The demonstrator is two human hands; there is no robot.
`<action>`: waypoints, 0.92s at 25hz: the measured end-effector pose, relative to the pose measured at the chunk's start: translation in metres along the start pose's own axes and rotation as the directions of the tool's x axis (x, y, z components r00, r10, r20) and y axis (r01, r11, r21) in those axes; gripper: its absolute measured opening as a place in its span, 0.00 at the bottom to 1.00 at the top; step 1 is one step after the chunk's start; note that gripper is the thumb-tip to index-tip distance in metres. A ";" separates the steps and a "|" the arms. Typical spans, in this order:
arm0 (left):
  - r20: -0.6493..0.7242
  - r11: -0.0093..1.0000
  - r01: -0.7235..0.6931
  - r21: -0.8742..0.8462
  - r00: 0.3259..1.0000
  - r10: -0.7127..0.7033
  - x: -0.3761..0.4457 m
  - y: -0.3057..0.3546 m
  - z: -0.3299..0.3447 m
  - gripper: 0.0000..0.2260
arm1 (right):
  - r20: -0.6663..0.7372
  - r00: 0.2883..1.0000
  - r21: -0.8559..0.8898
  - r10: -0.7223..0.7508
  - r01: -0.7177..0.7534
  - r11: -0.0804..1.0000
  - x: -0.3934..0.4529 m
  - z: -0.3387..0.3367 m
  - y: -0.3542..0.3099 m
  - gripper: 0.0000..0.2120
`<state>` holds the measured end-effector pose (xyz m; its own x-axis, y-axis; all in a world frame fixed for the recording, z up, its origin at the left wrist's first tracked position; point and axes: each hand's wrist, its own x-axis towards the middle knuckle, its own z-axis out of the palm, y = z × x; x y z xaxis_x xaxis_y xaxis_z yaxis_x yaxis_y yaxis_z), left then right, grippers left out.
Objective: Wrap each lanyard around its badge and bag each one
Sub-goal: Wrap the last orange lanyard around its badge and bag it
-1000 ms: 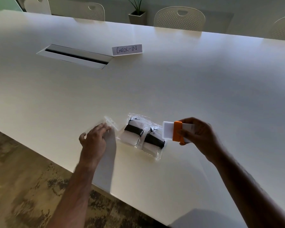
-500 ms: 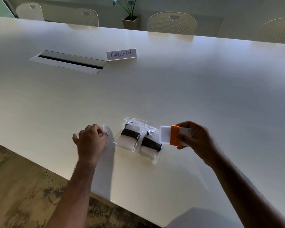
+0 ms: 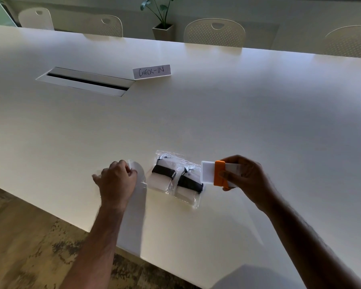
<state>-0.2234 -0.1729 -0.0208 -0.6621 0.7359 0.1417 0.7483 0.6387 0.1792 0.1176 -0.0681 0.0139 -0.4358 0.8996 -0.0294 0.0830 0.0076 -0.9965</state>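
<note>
A long white conference table [image 3: 217, 113] fills the frame, with pale perforated chairs [image 3: 214, 32] lined along its far edge at 12 o'clock and a potted plant [image 3: 163, 28] standing behind them. A recessed metal cable hatch [image 3: 86, 81] is set into the tabletop at 10 o'clock, and just to its right stands a folded white card [image 3: 152, 71] hand-lettered "CHECK-IN" in dark marker. Patterned brown carpet [image 3: 29, 236] shows below the table's near edge at 7 o'clock. Near the middle of the near edge, two clear plastic bags lie side by side and touching: the left bagged badge [image 3: 162, 174] and the right bagged badge [image 3: 189, 184], each a white badge banded with a black lanyard. At 4 o'clock the person's right hand [image 3: 246, 180] is raised just above the table, fingers and thumb curled around a white badge [image 3: 208, 171] wound with an orange lanyard [image 3: 219, 173]; the badge's free end reaches toward the right bagged badge. At 8 o'clock the left hand [image 3: 117, 180] rests on the table with its fingers curled, pinching the edge of an empty clear bag [image 3: 139, 174] that lies just left of the bagged pair.
</note>
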 end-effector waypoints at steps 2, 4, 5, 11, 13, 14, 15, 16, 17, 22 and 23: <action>0.001 1.000 0.010 0.016 1.000 -0.010 0.001 0.000 0.001 0.07 | 0.000 1.000 -0.001 0.004 -0.004 1.000 0.000 0.000 0.000 0.11; 0.007 0.999 0.017 0.027 1.000 -0.017 0.004 0.000 0.002 0.07 | 0.000 1.000 -0.003 0.005 -0.005 1.000 -0.001 -0.001 0.000 0.11; 0.007 1.000 0.018 0.024 1.000 -0.018 0.005 -0.001 0.003 0.07 | 0.000 1.000 -0.005 0.006 -0.006 1.000 -0.001 -0.001 0.000 0.11; -0.069 0.984 -0.013 -0.175 0.998 0.001 0.008 -0.014 -0.006 0.05 | -0.003 1.000 -0.005 0.021 -0.021 1.000 -0.002 0.005 -0.001 0.10; -0.148 0.981 -0.055 -0.188 0.989 0.027 0.004 -0.011 -0.017 0.04 | -0.002 1.000 0.016 0.030 -0.030 0.999 -0.004 0.008 -0.004 0.10; -0.187 0.980 -0.070 -0.187 0.982 0.035 0.001 -0.008 -0.023 0.04 | -0.002 0.999 0.036 0.036 -0.036 0.999 -0.005 0.010 -0.006 0.09; -0.215 0.977 -0.083 -0.195 0.976 0.040 -0.001 -0.004 -0.029 0.04 | -0.002 0.999 0.058 0.042 -0.042 0.997 -0.007 0.013 -0.008 0.09; -0.234 0.972 -0.100 -0.214 0.971 0.048 -0.004 0.001 -0.034 0.04 | -0.003 0.999 0.079 0.045 -0.044 0.996 -0.008 0.015 -0.011 0.09; -0.246 0.962 -0.119 -0.244 0.968 0.057 -0.007 0.007 -0.040 0.05 | -0.005 0.999 0.102 0.047 -0.046 0.994 -0.009 0.018 -0.014 0.08; -0.270 0.879 -0.255 -0.403 0.951 0.152 -0.026 0.047 -0.068 0.06 | -0.024 0.999 0.195 0.022 -0.017 0.981 -0.019 0.033 -0.031 0.07; -0.282 0.864 -0.281 -0.418 0.944 0.171 -0.031 0.056 -0.074 0.06 | -0.038 0.999 0.202 0.009 -0.001 0.979 -0.021 0.036 -0.035 0.07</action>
<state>-0.1640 -0.1764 0.0573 -0.5087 0.7405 0.4392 0.8154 0.2508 0.5217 0.0921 -0.1030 0.0463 -0.4007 0.9155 -0.0355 -0.0988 -0.0817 -0.9918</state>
